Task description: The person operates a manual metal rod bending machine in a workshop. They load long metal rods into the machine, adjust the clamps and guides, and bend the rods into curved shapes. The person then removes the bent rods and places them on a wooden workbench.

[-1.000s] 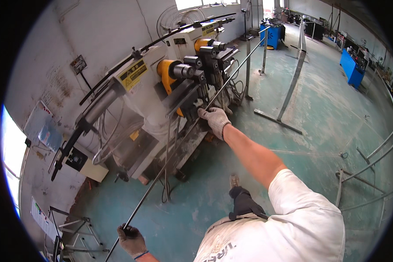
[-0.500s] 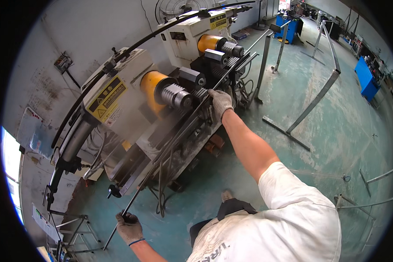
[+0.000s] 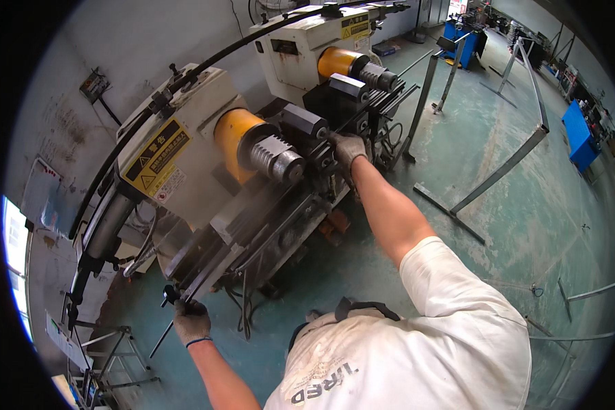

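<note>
A long thin metal rod (image 3: 160,339) slants along the front of a two-headed machine (image 3: 205,171). My left hand (image 3: 191,322), in a knit work glove with dark fingertips, is closed around the rod near its lower left end, beside a small black knob (image 3: 171,293). My right hand (image 3: 350,147), gloved too, is closed at the machine's front just right of a hexagonal block (image 3: 305,121); its fingertips and the rod there are partly hidden. Above the rod, a ridged metal spindle (image 3: 275,157) juts from a yellow collar (image 3: 242,137).
A second head with a yellow collar (image 3: 340,63) stands farther back. A curved black pipe (image 3: 215,58) spans the machine tops. Metal frame stands (image 3: 502,164) occupy the green floor on the right, a steel rack (image 3: 119,362) stands lower left, and cables (image 3: 246,307) hang below the machine.
Both hands have moved in toward the machine, bringing the rod closer to its front. My right hand now sits beside the hexagonal block, and my left hand has risen toward the black knob.
</note>
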`<state>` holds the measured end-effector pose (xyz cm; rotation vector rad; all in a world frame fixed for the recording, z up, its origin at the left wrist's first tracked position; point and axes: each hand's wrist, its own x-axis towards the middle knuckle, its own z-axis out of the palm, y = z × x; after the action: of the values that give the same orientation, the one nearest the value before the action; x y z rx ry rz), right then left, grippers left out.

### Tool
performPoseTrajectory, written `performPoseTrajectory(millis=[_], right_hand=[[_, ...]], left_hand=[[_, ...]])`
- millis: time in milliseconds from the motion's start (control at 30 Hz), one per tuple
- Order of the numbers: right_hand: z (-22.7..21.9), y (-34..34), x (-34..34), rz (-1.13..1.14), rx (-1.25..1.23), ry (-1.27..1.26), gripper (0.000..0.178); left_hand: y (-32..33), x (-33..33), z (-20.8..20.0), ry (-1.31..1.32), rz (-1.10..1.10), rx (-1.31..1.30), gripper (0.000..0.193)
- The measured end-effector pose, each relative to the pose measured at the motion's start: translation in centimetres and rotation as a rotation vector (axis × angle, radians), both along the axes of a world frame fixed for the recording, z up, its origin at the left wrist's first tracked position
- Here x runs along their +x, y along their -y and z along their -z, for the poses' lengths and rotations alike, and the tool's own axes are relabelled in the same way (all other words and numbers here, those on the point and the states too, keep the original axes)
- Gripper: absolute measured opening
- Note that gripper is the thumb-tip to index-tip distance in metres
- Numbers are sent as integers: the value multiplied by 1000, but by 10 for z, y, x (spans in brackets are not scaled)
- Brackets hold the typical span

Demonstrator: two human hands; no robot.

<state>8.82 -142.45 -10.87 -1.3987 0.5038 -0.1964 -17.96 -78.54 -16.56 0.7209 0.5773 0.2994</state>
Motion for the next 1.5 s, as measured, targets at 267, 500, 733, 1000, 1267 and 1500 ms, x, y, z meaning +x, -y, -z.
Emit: performPoseTrajectory(millis=[267, 500, 733, 1000, 1267, 1500], right_hand=[[3, -1, 0, 48, -27, 2, 49], [41, 16, 29, -81, -494, 120, 44], [15, -26, 9, -33, -253, -38, 39], [41, 0, 21, 206, -466, 83, 61], [51, -10, 36, 69, -742, -16, 52], [18, 1, -27, 178, -338, -129, 73]], left_hand=[[2, 19, 5, 137, 39, 81, 37], [23, 13, -4, 119, 21, 48, 39], [39, -28, 7, 132, 183, 107, 35], [78, -20, 33, 136, 354, 40, 35], [20, -40, 134, 76, 600, 264, 33], [92, -43, 78, -274, 269, 5, 19]])
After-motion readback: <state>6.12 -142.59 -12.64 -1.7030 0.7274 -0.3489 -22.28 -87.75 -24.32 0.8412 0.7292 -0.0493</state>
